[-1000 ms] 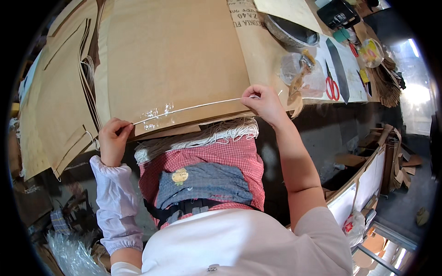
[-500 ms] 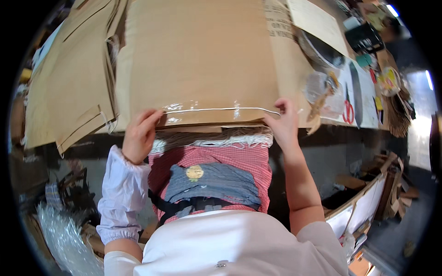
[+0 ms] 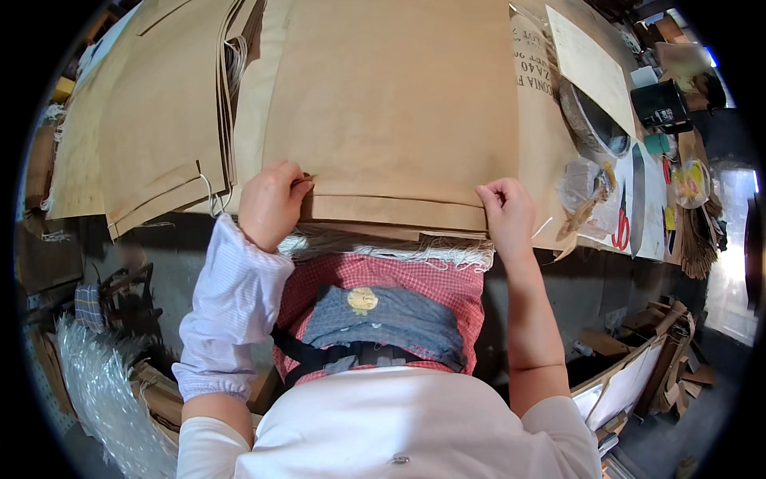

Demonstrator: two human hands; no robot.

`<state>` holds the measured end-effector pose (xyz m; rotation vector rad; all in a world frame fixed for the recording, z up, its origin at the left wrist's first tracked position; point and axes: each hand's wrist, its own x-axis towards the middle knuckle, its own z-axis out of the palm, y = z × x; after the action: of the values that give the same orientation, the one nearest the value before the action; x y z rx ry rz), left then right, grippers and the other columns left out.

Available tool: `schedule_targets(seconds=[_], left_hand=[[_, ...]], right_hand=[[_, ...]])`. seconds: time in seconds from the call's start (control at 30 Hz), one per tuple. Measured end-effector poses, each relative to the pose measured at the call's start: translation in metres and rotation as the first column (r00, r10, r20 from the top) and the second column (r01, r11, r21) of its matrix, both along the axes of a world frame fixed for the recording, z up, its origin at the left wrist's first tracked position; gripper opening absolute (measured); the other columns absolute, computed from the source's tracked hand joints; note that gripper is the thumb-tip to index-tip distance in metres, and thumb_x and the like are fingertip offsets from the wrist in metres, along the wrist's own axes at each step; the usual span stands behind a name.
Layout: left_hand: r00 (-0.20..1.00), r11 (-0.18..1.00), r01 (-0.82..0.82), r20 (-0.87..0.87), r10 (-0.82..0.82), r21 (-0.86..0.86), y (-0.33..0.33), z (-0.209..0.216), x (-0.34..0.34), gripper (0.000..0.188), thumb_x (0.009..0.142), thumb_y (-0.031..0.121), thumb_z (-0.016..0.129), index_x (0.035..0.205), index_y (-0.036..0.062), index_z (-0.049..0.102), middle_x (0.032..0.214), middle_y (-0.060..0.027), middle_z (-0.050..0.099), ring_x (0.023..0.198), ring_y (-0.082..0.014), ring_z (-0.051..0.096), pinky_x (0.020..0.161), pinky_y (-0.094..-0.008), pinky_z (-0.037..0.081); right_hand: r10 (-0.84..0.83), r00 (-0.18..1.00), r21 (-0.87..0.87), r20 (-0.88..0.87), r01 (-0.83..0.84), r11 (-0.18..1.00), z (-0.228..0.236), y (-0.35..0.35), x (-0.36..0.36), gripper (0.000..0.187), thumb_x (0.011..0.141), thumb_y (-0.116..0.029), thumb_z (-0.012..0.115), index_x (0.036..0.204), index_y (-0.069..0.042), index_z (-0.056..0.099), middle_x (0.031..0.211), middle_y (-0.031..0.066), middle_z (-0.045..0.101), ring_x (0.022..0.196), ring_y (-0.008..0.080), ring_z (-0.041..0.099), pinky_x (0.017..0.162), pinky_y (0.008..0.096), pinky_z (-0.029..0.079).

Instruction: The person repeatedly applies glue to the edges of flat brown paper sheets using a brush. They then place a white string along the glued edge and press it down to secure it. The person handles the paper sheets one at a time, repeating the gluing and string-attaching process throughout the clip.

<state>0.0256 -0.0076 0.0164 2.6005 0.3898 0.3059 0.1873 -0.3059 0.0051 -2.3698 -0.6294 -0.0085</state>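
Note:
A large brown kraft paper sheet (image 3: 391, 112) lies on the table in front of me, with a narrow folded strip (image 3: 391, 211) running along its near edge. My left hand (image 3: 275, 206) is closed at the strip's left end, thumb and fingers pinching the paper. At the right end, my right hand (image 3: 509, 214) pinches the fold between thumb and fingers. No cord shows on top of the paper. Just below the table edge, a bundle of white cords (image 3: 455, 254) lies across a red checked cloth (image 3: 471, 291) on my lap.
Stacked brown paper pieces (image 3: 163, 120) with cord loops lie to the left. On the right are a tape roll (image 3: 586, 120), red-handled scissors (image 3: 621, 230), a crumpled clear bag (image 3: 576, 185) and a black box (image 3: 661, 104). Clear plastic strands (image 3: 112, 399) stand at lower left.
The white cord stretched between my hands, over clear shiny tape, is out of sight. A folded paper strip now lies along the near edge, both hands pinching its ends. The view has shifted slightly.

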Motion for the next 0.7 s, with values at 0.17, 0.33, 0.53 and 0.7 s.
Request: schedule_targets(seconds=[0.17, 0.33, 0.53, 0.7], left_hand=[[0.991, 0.958, -0.13, 0.049, 0.122, 0.256, -0.017, 0.002, -0.004, 0.014, 0.079, 0.009, 0.064, 0.088, 0.004, 0.054, 0.08, -0.0145, 0.056, 0.073, -0.0353, 0.057, 0.062, -0.0424, 0.044], [0.968, 0.927, 0.166, 0.121, -0.218, 0.336, -0.07, 0.012, -0.005, 0.067, 0.07, 0.024, 0.074, 0.124, -0.002, 0.043, 0.12, -0.021, 0.048, 0.112, -0.0385, 0.046, 0.094, -0.0477, 0.036], [0.956, 0.956, 0.089, -0.292, -0.004, 0.279, -0.052, -0.003, -0.01, 0.106, 0.067, 0.05, 0.072, 0.138, -0.0114, 0.022, 0.145, -0.027, 0.024, 0.136, -0.0403, 0.02, 0.112, -0.0456, 0.017], [0.994, 0.979, 0.026, -0.112, -0.003, 0.203, -0.018, -0.013, -0.027, 0.084, 0.083, 0.041, 0.06, 0.137, -0.0112, 0.023, 0.144, -0.0299, 0.024, 0.135, -0.0421, 0.021, 0.112, -0.0436, 0.019]], right_hand=[[-0.01, 0.952, -0.17, 0.307, 0.065, 0.983, -0.017, -0.004, -0.007, 0.022, 0.078, -0.013, 0.068, 0.095, -0.006, 0.058, 0.087, 0.0142, 0.058, 0.08, 0.0299, 0.057, 0.066, 0.0375, 0.047], [0.171, 0.923, -0.21, 0.345, -0.102, 0.972, -0.012, 0.05, -0.05, 0.054, 0.079, -0.026, 0.063, 0.125, -0.001, 0.047, 0.122, 0.0209, 0.05, 0.109, 0.0366, 0.05, 0.092, 0.0438, 0.04], [0.159, 0.977, -0.418, 0.145, -0.085, 0.904, -0.013, 0.028, -0.05, 0.083, 0.083, -0.047, 0.057, 0.139, 0.007, 0.027, 0.145, 0.0252, 0.025, 0.138, 0.0355, 0.018, 0.113, 0.0444, 0.013], [-0.232, 0.946, -0.158, 0.225, 0.27, 0.95, -0.016, -0.023, -0.025, 0.065, 0.086, -0.029, 0.059, 0.132, 0.01, 0.035, 0.139, 0.0297, 0.032, 0.132, 0.0401, 0.03, 0.108, 0.0435, 0.025]])
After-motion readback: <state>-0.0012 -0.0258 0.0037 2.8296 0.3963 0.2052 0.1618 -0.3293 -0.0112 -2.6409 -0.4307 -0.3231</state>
